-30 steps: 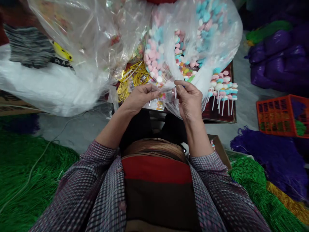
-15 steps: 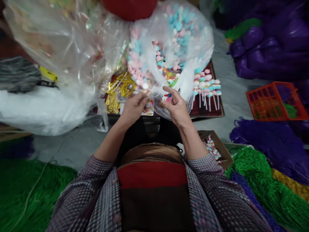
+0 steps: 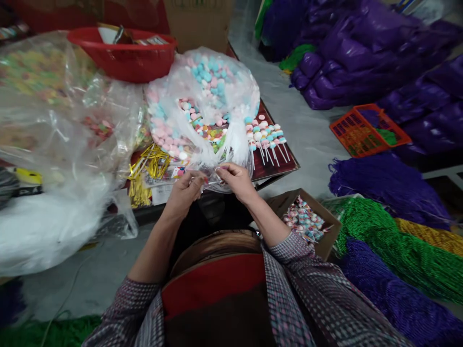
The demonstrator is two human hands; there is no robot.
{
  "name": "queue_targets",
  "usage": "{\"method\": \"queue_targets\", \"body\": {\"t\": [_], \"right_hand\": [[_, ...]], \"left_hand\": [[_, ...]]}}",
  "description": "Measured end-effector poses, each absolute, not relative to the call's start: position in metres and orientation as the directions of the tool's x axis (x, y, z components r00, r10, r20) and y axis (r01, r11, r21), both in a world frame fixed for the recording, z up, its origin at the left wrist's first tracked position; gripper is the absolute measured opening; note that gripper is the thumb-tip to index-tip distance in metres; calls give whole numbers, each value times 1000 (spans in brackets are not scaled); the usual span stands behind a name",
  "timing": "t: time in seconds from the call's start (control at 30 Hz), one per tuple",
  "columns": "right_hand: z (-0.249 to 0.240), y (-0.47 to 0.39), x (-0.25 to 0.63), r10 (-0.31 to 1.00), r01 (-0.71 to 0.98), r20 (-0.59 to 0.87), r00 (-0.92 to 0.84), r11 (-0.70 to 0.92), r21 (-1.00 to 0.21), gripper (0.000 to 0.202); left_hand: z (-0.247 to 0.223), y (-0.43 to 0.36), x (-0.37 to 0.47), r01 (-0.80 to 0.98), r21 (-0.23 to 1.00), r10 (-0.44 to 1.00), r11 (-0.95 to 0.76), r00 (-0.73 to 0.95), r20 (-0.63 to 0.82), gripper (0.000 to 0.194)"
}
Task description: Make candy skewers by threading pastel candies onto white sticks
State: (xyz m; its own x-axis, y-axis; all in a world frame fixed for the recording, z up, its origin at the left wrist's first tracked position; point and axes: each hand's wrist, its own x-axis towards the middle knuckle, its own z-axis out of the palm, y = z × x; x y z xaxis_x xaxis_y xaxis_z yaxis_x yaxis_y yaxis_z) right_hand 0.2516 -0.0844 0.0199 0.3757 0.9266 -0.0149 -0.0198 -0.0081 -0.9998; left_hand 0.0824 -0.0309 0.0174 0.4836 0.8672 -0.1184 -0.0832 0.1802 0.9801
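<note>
Over the front edge of the table (image 3: pixel 285 166), my left hand (image 3: pixel 186 192) is closed, fingertips pinched on something small that I cannot make out. Close beside it, my right hand (image 3: pixel 237 180) is also closed, thumb and fingers pinched on clear plastic film. Behind both hands lies a big clear bag of pink, blue and white candies (image 3: pixel 213 79). Candy sticks (image 3: pixel 265 135) with white stems lie right of the bag. Gold twist ties (image 3: pixel 155 161) are to the left, near a printed wrapper (image 3: pixel 179 171).
A red basin (image 3: pixel 126 60) stands at the back left, behind large plastic bags of candy (image 3: pixel 39 72). An open cardboard box (image 3: pixel 331 231) of wrapped candies sits below right. An orange crate (image 3: pixel 361 130) and purple bundles are further right.
The view has shifted, bringing the red basin and the box more into sight. My right hand's fingers have closed from a spread pose, and my hands are nearer each other.
</note>
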Motion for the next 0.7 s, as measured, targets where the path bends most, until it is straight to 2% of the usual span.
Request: {"method": "queue_targets", "body": {"t": [0.07,0.17,0.27,0.33,0.4,0.47,0.5,0.6,0.7], "right_hand": [[22,-87,254,928,-4,-21,372,-21,-1000,56],[23,-92,253,908,110,40,418,-7,-994,61],[25,-94,260,915,198,97,391,19,-980,67],[29,-91,276,918,276,116,379,7,-961,63],[37,-84,300,882,445,186,433,-29,-895,52],[46,-76,329,823,678,285,492,-157,-718,33],[50,-71,342,810,755,285,512,-266,-600,26],[54,-61,369,803,796,110,586,-545,-264,29],[47,-56,378,797,793,-17,604,-603,-89,37]], "left_hand": [[18,-31,86,-87,979,872,182,475,-120,42],[18,-32,94,-129,971,902,202,411,-133,52],[18,-33,101,-150,961,919,234,357,-168,59],[20,-31,101,-177,952,932,250,311,-187,60],[21,-28,99,-225,943,948,247,258,-187,60],[21,-26,95,-263,936,959,232,222,-175,60],[22,-25,94,-275,934,962,227,213,-171,60],[22,-25,92,-317,915,959,249,212,-188,60],[24,-27,91,-373,884,952,283,218,-214,61]]}}
